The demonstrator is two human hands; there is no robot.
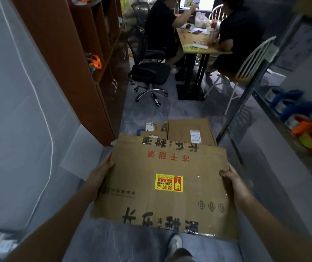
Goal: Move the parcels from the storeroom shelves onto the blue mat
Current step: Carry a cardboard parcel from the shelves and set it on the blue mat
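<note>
I carry a large flat cardboard parcel (162, 184) with a yellow fragile sticker and red and black print, held level in front of me above the floor. My left hand (99, 173) grips its left edge, and my right hand (232, 180) grips its right edge with the fingers curled over the top. Beyond the parcel, several other cardboard parcels (189, 132) lie on the floor, with a small patch of blue (139, 131) showing beside them. The rest of the mat is hidden.
A brown shelving unit (87, 72) stands on the left and a metal rack (276, 103) holding blue and orange items on the right. Ahead, two people sit at a wooden desk (198, 42) with an office chair (149, 72). My shoe (175, 244) shows below.
</note>
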